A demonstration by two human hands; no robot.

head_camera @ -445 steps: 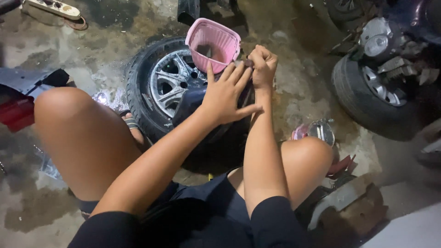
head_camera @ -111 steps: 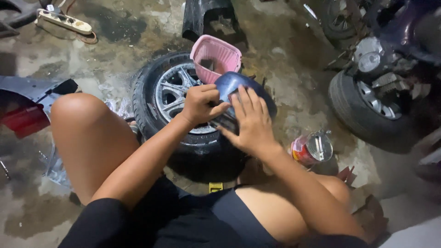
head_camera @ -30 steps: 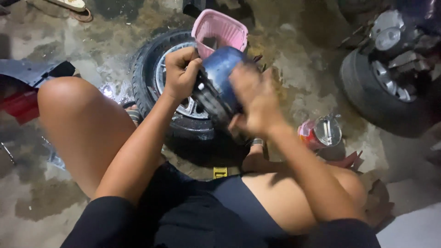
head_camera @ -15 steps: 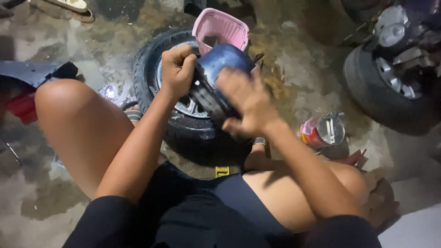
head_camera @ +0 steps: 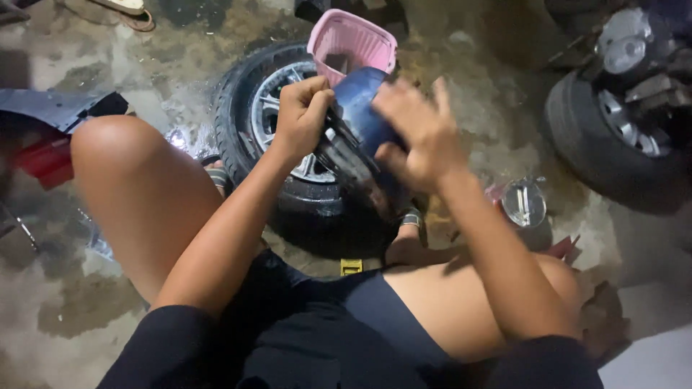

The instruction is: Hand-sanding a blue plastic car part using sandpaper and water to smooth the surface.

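A black rubber tyre on a silver spoked rim point(head_camera: 267, 130) is laid flat on the wet concrete floor point(head_camera: 468, 108), with a pink slatted plastic basket point(head_camera: 353, 43) at its far edge. Above it, a curved dark-blue glossy panel point(head_camera: 360, 122) is gripped by the clenched left hand point(head_camera: 303, 115) and pressed by the blurred right hand point(head_camera: 418, 133), fingers spread.

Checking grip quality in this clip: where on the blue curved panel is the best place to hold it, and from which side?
Probably by its upper left edge, from the left, where the left hand already closes a fist on the blue panel. The panel is curved and tilted, and the edge gives fingers something to wrap, leaving the outer face clear for the right hand, which is blurred against it.
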